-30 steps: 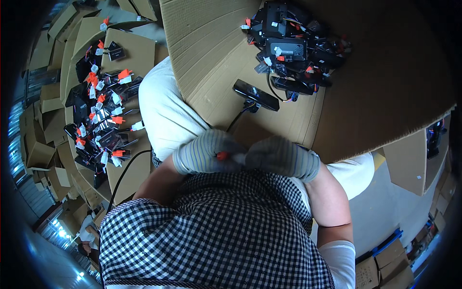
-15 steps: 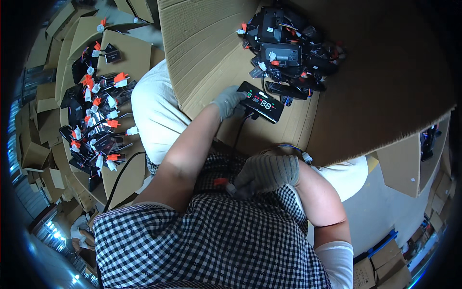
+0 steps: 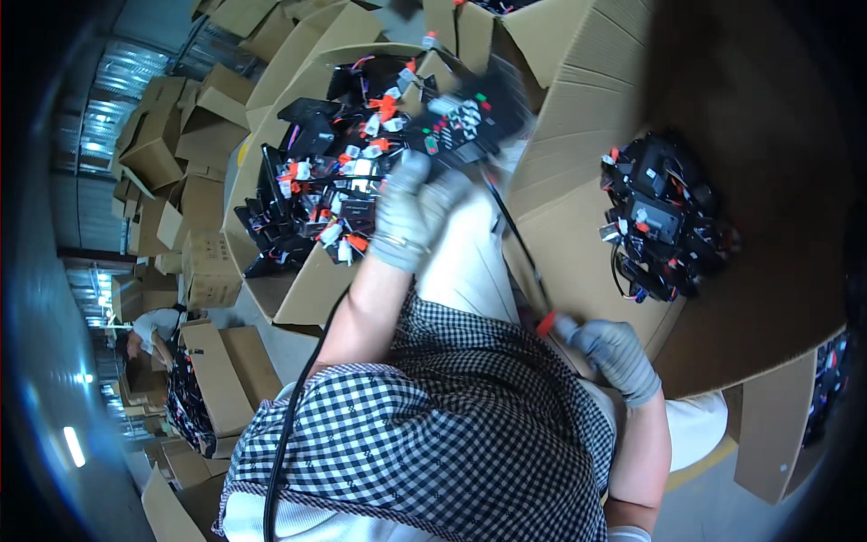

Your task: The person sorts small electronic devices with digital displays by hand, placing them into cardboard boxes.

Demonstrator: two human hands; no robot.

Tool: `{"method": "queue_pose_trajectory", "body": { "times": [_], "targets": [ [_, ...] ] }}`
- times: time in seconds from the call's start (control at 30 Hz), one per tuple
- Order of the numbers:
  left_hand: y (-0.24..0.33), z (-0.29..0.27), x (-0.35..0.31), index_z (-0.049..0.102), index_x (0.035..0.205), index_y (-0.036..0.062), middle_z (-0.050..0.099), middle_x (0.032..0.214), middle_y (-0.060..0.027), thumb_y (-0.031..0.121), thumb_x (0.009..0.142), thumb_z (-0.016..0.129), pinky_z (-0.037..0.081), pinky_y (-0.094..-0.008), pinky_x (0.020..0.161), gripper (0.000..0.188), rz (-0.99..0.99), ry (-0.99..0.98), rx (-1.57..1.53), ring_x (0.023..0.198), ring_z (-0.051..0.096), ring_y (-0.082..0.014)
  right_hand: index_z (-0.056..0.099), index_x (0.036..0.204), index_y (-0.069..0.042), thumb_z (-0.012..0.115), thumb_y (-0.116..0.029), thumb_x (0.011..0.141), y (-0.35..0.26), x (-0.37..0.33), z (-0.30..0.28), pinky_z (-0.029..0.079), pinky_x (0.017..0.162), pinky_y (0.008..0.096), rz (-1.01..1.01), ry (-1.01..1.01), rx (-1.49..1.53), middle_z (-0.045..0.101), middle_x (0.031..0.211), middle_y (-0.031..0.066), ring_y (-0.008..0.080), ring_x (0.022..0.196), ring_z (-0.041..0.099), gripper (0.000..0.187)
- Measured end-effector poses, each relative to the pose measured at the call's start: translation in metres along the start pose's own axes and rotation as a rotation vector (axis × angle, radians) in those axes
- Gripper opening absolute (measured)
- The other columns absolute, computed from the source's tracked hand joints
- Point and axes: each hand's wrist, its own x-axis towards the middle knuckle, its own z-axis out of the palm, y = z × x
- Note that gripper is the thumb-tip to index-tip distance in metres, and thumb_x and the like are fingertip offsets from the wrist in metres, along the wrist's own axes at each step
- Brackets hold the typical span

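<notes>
My left hand (image 3: 411, 210), in a grey glove, is raised over the open cardboard box (image 3: 302, 289) on my left and grips a black electronic module (image 3: 465, 117), which is motion-blurred. A black cable (image 3: 515, 235) runs from the module down to an orange connector (image 3: 545, 322). My right hand (image 3: 614, 357), also in a grey glove, pinches that connector end just above my lap. The left box holds several black modules with white and orange connectors (image 3: 334, 172).
A large cardboard sheet (image 3: 578, 226) lies across my lap with a pile of black wired modules (image 3: 664, 226) on its right part. Stacked cardboard boxes (image 3: 172, 172) fill the left side. Another person (image 3: 149, 330) bends over boxes at far left.
My left hand has lifted the black module off the cardboard sheet and swung it left over the open box. My right hand now holds the cable's orange end. The view has turned left.
</notes>
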Motion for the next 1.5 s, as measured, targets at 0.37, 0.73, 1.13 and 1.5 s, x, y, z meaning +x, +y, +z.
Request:
{"method": "queue_pose_trajectory", "body": {
  "times": [0.37,0.73,1.13,1.5],
  "targets": [
    [-0.057,0.074,0.008,0.049,0.122,-0.0060,0.062,0.099,-0.0121,0.026,0.092,0.057,0.049,-0.0310,0.082,0.045,0.026,-0.288,0.513,0.089,0.061,-0.0166,0.064,0.086,-0.002,0.053,-0.026,0.091,-0.015,0.013,0.001,0.048,0.067,0.0381,-0.206,0.059,-0.095,0.065,0.079,0.0142,0.0294,0.071,0.062,0.026],
    [-0.415,-0.023,0.100,0.061,0.101,0.0055,0.057,0.073,-0.0004,0.018,0.086,0.060,0.042,-0.0265,0.057,0.020,-0.235,-0.088,0.702,0.060,0.051,-0.0118,0.064,0.081,-0.006,0.052,-0.037,0.092,-0.013,0.020,-0.031,0.048,0.065,0.0382,-0.086,-0.039,-0.054,0.063,0.072,0.0132,0.0289,0.067,0.063,0.035],
    [-0.239,0.045,0.044,0.063,0.095,0.0043,0.059,0.071,-0.0031,0.039,0.091,0.057,0.048,-0.0266,0.064,0.036,-0.384,-0.346,0.676,0.063,0.054,-0.0102,0.062,0.091,-0.006,0.052,-0.027,0.092,-0.015,0.009,-0.040,0.048,0.064,0.0384,-0.157,0.106,-0.034,0.063,0.078,0.0133,0.0313,0.071,0.062,0.023],
    [-0.130,0.048,-0.030,0.059,0.097,0.0021,0.053,0.063,0.0021,0.031,0.092,0.055,0.044,-0.0272,0.051,0.029,-0.504,-0.303,0.472,0.053,0.049,-0.0109,0.063,0.095,0.000,0.057,-0.027,0.093,-0.025,0.000,-0.051,0.038,0.047,0.0185,-0.038,0.723,0.735,0.057,0.064,-0.0009,0.0027,0.049,0.046,0.028]
  ]
}}
